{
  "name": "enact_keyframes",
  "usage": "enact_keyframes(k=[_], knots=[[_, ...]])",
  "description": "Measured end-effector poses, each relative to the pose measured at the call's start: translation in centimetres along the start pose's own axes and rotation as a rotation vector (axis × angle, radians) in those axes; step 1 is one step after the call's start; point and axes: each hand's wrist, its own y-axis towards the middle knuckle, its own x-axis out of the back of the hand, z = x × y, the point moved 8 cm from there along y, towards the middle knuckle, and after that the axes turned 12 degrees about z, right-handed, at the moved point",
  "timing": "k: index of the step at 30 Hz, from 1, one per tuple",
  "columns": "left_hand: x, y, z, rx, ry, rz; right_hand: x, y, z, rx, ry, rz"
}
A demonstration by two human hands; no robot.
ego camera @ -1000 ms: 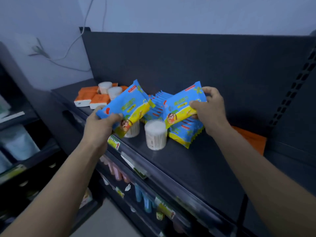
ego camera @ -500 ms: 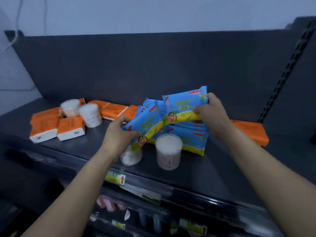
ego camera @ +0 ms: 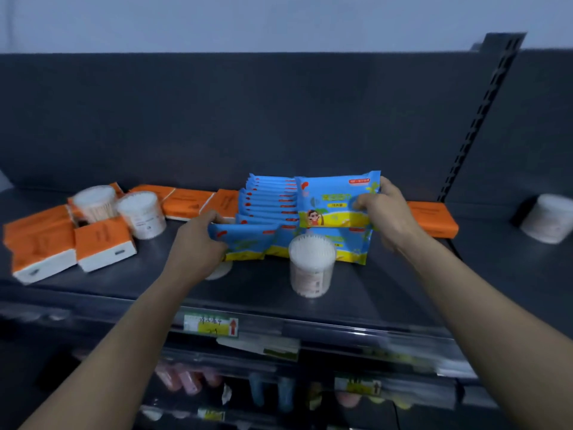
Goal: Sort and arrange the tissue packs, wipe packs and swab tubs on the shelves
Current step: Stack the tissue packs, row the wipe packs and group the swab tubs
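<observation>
My feed is dim and cool, with a bluish cast over everything. The pale wall (ego camera: 279,20) above the rack is the brightest part, so the light seems to come from above and behind the dark grey metal back panel (ego camera: 217,119), which shows no glare. The white-lidded clear plastic swab tub (ego camera: 311,268) at the front throws only a faint, soft shadow on the dark shelf (ego camera: 387,290). The bright blue and yellow wipe packs (ego camera: 336,201) read fairly sharp. Lower down, the yellow price label (ego camera: 210,326) and the lower shelves (ego camera: 279,392) smear with blur. The slotted upright (ego camera: 483,113) leans from wide-angle distortion, and the forearms stretch toward the corners.
</observation>
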Motion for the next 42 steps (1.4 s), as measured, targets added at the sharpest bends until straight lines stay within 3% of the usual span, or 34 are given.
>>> enact_keyframes(k=[5, 14, 24, 29, 36, 42], knots=[[0.8, -0.8, 1.0, 0.056, 0.076, -0.035, -0.5, -0.1, 0.6, 0.057, -0.001, 0.014], [-2.9, 0.9, -0.3, 0.037, -0.083, 0.051, 2.0, -0.9, -0.1, 0.071, -0.022, -0.036], [-3.9, 4.1, 0.4, -0.024, 0.063, 0.125, 3.3, -3.2, -2.6, -0.054, -0.131, -0.161], [-4.3, 4.8, 0.8, -0.067, 0.146, 0.162, 1.4, -3.4, -4.6, -0.149, -0.182, -0.112], [-4.7, 5.3, 0.8, -0.124, 0.161, 0.176, 1.5, -3.3, -5.4, -0.249, -0.537, -0.241], [-4.8, 5.5, 0.4, -0.132, 0.119, 0.147, 1.0, -2.6, -6.6, -0.337, -0.598, -0.189]])
